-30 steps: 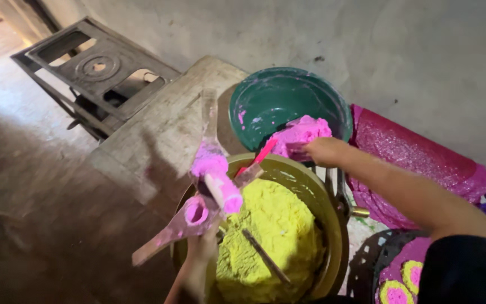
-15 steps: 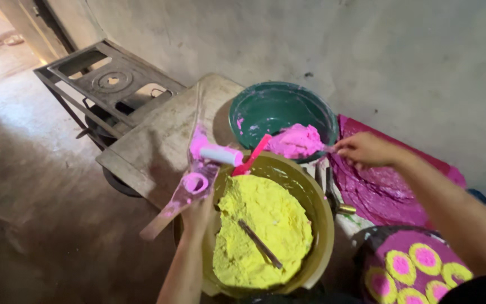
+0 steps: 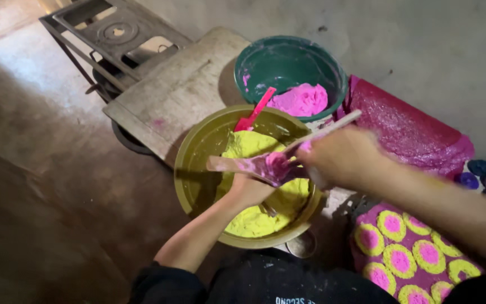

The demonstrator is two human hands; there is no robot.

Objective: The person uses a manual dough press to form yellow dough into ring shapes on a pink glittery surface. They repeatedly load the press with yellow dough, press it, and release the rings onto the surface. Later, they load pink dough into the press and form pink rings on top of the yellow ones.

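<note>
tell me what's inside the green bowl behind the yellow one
The green bowl holds a lump of pink paste against its right wall, with pink smears on the left wall. The rest of the inside looks bare. What lies under the lump is hidden.

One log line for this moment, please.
left hand: holds pink-smeared mould | right hand: holds stick | below: bowl of yellow paste

glossy olive plastic basin [image 3: 189, 163], powdery contents
</note>
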